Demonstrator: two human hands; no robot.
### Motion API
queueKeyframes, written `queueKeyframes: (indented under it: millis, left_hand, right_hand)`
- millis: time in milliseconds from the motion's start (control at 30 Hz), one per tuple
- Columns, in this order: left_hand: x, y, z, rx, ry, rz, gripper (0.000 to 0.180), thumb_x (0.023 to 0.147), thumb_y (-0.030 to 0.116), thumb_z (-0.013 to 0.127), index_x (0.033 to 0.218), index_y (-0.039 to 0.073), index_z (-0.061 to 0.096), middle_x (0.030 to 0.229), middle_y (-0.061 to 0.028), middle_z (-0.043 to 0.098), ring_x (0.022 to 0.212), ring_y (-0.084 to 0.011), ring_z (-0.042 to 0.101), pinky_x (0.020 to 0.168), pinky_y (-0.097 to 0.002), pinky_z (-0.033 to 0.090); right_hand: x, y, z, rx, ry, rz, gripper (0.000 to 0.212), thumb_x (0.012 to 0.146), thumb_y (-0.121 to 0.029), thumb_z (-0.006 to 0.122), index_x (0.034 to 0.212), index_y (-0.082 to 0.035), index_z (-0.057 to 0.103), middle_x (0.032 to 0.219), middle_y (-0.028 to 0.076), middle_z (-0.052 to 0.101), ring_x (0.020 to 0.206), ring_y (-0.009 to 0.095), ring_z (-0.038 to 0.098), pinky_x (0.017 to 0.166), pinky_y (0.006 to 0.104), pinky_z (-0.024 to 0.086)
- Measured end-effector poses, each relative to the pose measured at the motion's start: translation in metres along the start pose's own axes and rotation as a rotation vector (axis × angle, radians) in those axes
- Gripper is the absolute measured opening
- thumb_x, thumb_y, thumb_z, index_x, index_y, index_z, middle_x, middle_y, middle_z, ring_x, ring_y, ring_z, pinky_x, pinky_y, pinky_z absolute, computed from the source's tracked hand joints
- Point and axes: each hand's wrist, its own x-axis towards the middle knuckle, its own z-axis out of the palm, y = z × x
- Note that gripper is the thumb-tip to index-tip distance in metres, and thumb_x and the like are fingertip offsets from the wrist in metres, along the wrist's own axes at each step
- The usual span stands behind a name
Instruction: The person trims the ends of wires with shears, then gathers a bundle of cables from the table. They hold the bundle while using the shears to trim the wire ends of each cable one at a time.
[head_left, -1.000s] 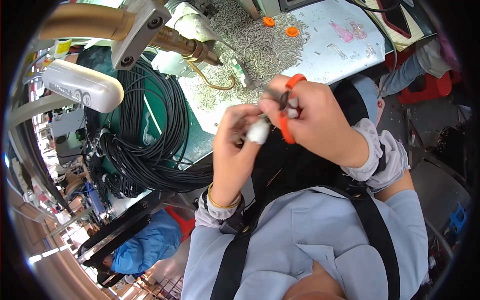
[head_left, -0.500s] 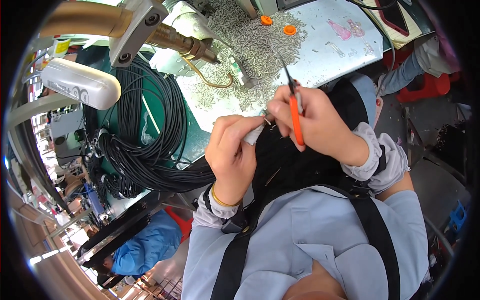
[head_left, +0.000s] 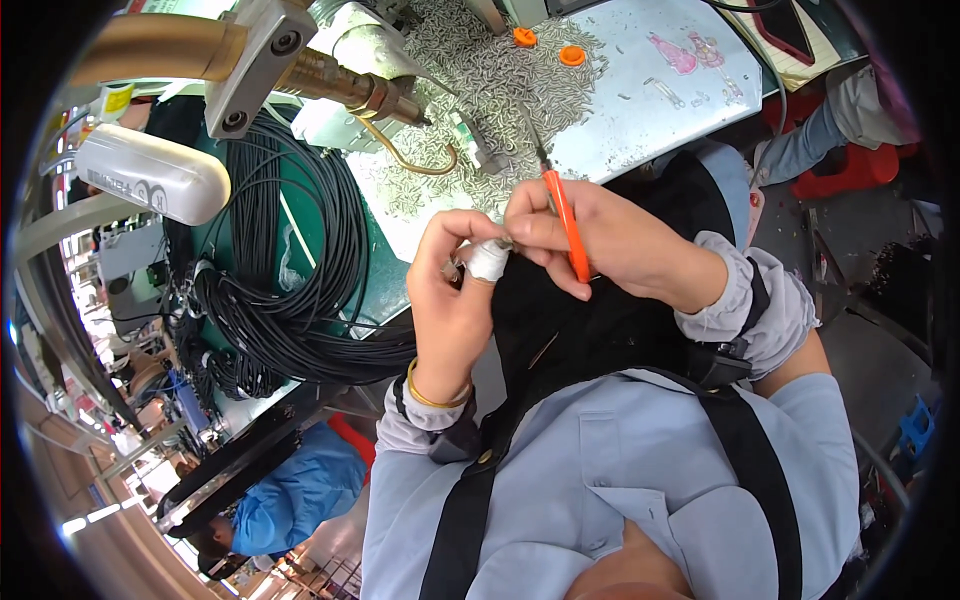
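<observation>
My left hand (head_left: 445, 305) is closed in a pinch, its thumb wrapped in white tape (head_left: 488, 261). Its fingertips meet those of my right hand (head_left: 610, 235) above my dark lap, at the table's near edge. Whatever tiny piece lies between them is too small to name. Across the right palm lies an orange-handled tool (head_left: 569, 225) with a slim dark tip, held by the curled fingers while thumb and forefinger pinch. That tip points away from me, over a heap of small silvery metal pieces (head_left: 480, 60) on the white tabletop.
Coiled black cable (head_left: 335, 240) lies on the green surface at left. Above it juts a machine arm with a metal nozzle (head_left: 380, 100). Two orange rings (head_left: 571, 56) rest on the heap. A phone (head_left: 783, 32) lies far right. A person in blue (head_left: 300, 495) is lower left.
Both hands have shifted slightly left. The left thumb has turned so its white tape shows more. The orange-handled tool has swung a little in my right hand.
</observation>
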Motion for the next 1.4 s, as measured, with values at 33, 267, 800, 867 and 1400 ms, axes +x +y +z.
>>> queueKeyframes:
  millis: [33, 267, 800, 867, 1400]
  left_hand:
    - [0.001, -0.001, -0.005, -0.348, -0.048, -0.261, 0.018, 0.074, -0.011, 0.050, 0.088, 0.001, 0.051, 0.070, 0.0001, 0.048, 0.050, -0.0089, 0.042, 0.041, -0.0221, 0.031]
    - [0.003, 0.004, -0.015, -1.020, -0.089, -0.920, 0.016, 0.079, -0.005, 0.052, 0.093, 0.003, 0.050, 0.070, 0.0019, 0.046, 0.044, -0.0009, 0.027, 0.039, -0.0161, 0.016]
    - [-0.013, 0.007, 0.004, 0.049, 0.062, -0.070, 0.015, 0.074, -0.003, 0.055, 0.089, 0.001, 0.055, 0.076, -0.0006, 0.052, 0.058, -0.0021, 0.039, 0.049, -0.0142, 0.029]
    - [-0.008, 0.015, 0.003, -0.241, 0.086, -0.440, 0.016, 0.074, -0.002, 0.056, 0.090, 0.001, 0.055, 0.077, -0.0004, 0.052, 0.058, -0.0020, 0.039, 0.049, -0.0143, 0.029]
    - [-0.008, 0.020, 0.003, -0.397, 0.135, -0.443, 0.017, 0.076, -0.003, 0.055, 0.093, -0.001, 0.054, 0.077, -0.0005, 0.052, 0.056, -0.0014, 0.038, 0.045, -0.0148, 0.026]
  right_hand:
    - [0.005, 0.006, -0.005, -0.406, 0.106, -0.393, 0.022, 0.083, -0.025, 0.054, 0.072, -0.006, 0.053, 0.057, 0.003, 0.050, 0.038, 0.011, 0.045, 0.033, 0.0225, 0.032]
    - [0.000, 0.003, -0.015, -1.572, 0.304, -1.231, 0.013, 0.069, -0.014, 0.063, 0.080, -0.011, 0.057, 0.057, 0.002, 0.047, 0.042, 0.016, 0.046, 0.037, 0.0255, 0.033]
    - [-0.008, 0.017, 0.005, -0.864, 0.355, -0.714, 0.006, 0.082, -0.007, 0.055, 0.086, -0.002, 0.053, 0.058, 0.002, 0.053, 0.054, 0.008, 0.057, 0.046, 0.0233, 0.043]
    - [-0.004, 0.023, 0.000, -0.579, 0.289, -0.658, 0.007, 0.085, -0.007, 0.051, 0.087, 0.000, 0.051, 0.058, 0.002, 0.053, 0.056, 0.008, 0.057, 0.048, 0.0237, 0.045]
    - [-0.020, 0.016, 0.003, -1.192, 0.343, -0.462, 0.036, 0.068, -0.027, 0.072, 0.062, -0.001, 0.049, 0.047, 0.009, 0.049, 0.040, 0.021, 0.048, 0.041, 0.0275, 0.037]
